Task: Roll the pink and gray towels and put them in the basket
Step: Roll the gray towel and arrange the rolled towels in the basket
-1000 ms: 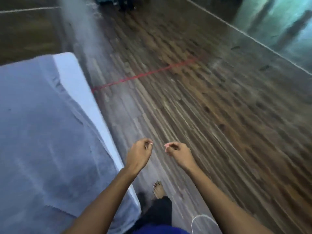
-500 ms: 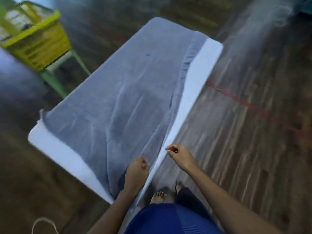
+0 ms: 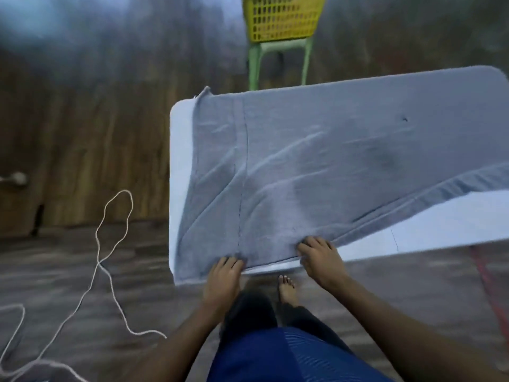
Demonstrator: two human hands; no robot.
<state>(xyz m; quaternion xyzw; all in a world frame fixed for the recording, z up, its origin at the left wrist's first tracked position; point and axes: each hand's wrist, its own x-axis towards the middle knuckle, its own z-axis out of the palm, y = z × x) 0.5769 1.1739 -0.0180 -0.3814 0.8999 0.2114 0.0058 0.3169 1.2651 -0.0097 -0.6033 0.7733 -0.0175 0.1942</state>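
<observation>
Gray, wrinkled terry towel [image 3: 316, 161] covers the white table [image 3: 179, 161]; our left hand [image 3: 222, 279] and right hand [image 3: 321, 260] pinch its near hem, fingers curled.

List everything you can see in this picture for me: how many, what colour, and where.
gray towel: one, gray, spread flat over the table
table: one, white, centre and right
basket: one, yellow, on the stool beyond the table
stool: one, green, top centre
cord: one, white, looped on the floor at left
red line: one, red, on the floor at right
floor: wood-patterned brown, all around
foot: one, bare, below the table edge
left hand: one, grips the towel's near edge
right hand: one, grips the same edge
</observation>
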